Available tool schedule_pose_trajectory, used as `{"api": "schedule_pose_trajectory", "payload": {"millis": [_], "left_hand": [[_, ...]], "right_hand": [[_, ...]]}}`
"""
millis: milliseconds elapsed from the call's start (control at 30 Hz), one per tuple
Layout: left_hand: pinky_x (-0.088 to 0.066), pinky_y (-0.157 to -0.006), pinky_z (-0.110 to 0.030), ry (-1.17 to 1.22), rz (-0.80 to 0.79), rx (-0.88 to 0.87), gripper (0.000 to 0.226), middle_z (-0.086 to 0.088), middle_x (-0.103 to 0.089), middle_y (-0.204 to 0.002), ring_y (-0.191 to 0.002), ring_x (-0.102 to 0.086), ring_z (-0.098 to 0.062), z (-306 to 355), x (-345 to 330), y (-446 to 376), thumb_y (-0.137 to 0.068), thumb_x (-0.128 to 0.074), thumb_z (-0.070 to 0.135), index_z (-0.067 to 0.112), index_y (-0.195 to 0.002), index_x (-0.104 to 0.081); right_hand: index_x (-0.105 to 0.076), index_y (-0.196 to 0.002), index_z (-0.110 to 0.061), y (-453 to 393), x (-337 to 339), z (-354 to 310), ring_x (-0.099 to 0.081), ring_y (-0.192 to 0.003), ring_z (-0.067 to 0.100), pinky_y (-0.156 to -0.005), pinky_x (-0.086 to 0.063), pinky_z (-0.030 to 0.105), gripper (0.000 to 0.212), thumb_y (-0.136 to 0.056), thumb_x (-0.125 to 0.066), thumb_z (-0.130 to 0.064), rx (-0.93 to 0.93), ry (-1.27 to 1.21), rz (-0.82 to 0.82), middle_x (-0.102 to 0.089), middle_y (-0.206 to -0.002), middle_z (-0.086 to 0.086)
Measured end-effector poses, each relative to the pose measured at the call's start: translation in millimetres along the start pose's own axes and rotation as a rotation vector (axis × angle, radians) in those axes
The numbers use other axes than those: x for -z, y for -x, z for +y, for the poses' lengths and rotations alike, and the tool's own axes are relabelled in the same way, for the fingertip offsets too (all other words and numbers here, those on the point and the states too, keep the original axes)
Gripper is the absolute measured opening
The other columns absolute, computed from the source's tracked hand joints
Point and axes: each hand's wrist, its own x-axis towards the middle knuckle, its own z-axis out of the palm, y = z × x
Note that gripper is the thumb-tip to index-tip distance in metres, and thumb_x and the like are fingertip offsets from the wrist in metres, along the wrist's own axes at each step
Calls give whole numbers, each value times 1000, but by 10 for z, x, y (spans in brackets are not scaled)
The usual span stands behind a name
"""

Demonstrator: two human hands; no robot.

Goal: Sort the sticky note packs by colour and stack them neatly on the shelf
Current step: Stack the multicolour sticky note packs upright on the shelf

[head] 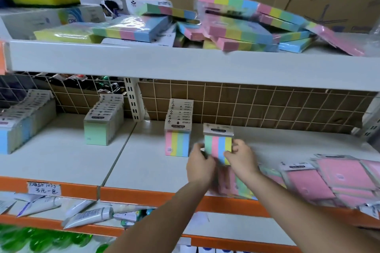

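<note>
Both hands grip one striped pack (218,147) upright on the middle shelf (144,162): the left hand (200,163) pinches its left edge, the right hand (239,157) curls round its right edge. To do this step well, I would slide the pack toward 9 o'clock until it stands flush beside the striped row (178,129), header card facing front and base flat, then let go with both hands together so it does not tip. The pack shows green, pink, blue and yellow vertical stripes under a pale header card, wrapped in clear film. It stands just at 3 o'clock of the striped row. At 3 o'clock of the hands lie loose pink packs (333,181); at 12 o'clock, on the upper shelf, a jumbled pile of packs (236,28) waits unsorted
</note>
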Motion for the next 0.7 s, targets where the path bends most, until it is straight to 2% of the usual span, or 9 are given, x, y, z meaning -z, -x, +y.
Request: {"api": "schedule_pose_trajectory", "payload": {"millis": [133, 200, 267, 400, 467, 533, 567, 633, 700], "left_hand": [[-43, -95, -36, -187, 82, 1, 44, -9, -57, -125, -114, -54, -31, -261, 308, -241, -89, -49, 11, 15, -133, -49], [-42, -95, -36, -221, 76, 19, 42, -13, -53, -126, -115, -52, -32, -374, 429, -339, -90, -48, 14, 12, -132, -48], [-42, -97, -40, -218, 66, 40, 41, -14, -49, -132, -118, -49, -32, -480, 509, -414, -90, -50, 20, 12, -130, -47], [-33, -111, -40, -284, 59, 43, 61, -12, -9, -160, -140, -31, -30, -571, 636, -470, -96, -47, 31, 24, -151, -23], [-31, -110, -38, -261, 43, 36, 64, -9, -4, -161, -141, -31, -29, -600, 683, -506, -97, -46, 28, 25, -153, -16], [-34, -110, -39, -223, 18, 22, 66, -8, -13, -160, -136, -38, -31, -658, 704, -561, -95, -45, 26, 27, -153, -15], [-38, -107, -41, -191, 0, 10, 67, -9, -24, -157, -131, -45, -32, -678, 715, -588, -93, -46, 26, 30, -152, -15], [-48, -94, -38, -95, -28, 29, 64, -6, -52, -139, -114, -58, -30, -715, 734, -634, -90, -49, 23, 33, -147, -22], [-51, -83, -33, -42, -56, 50, 55, -2, -65, -118, -102, -63, -26, -727, 749, -652, -90, -51, 16, 27, -140, -32]], "right_hand": [[-59, -105, -9, 40, -456, -174, -64, -90, 33, -76, -50, 39, 21, -84, -57, -7, 42, 64, -103, -70, -98, 13], [-56, -117, -13, 77, -699, -281, -63, -98, 33, -83, -51, 42, 31, -86, -54, -11, 54, 83, -157, -69, -107, 13], [-48, -133, -22, 99, -871, -391, -61, -104, 32, -86, -50, 37, 45, -89, -52, -15, 37, 119, -203, -66, -117, 11], [-33, -145, -26, 89, -1099, -550, -58, -112, 32, -89, -45, 31, 56, -92, -51, -16, -36, 81, -237, -59, -129, 11], [-27, -148, -24, 80, -1188, -595, -55, -116, 32, -92, -44, 32, 62, -92, -50, -14, -60, 68, -241, -54, -134, 11], [-23, -150, -23, 73, -1254, -633, -54, -118, 32, -93, -44, 32, 65, -92, -49, -12, -93, 59, -250, -52, -135, 12], [-24, -150, -23, 66, -1282, -647, -54, -118, 31, -94, -45, 32, 65, -91, -49, -11, -108, 36, -247, -52, -134, 13], [-28, -148, -22, 61, -1329, -666, -54, -118, 31, -94, -45, 33, 64, -90, -50, -10, -140, -7, -227, -53, -133, 13], [-26, -149, -23, 55, -1361, -665, -54, -118, 31, -90, -44, 31, 67, -89, -50, -9, -161, -41, -202, -52, -134, 12]]}}
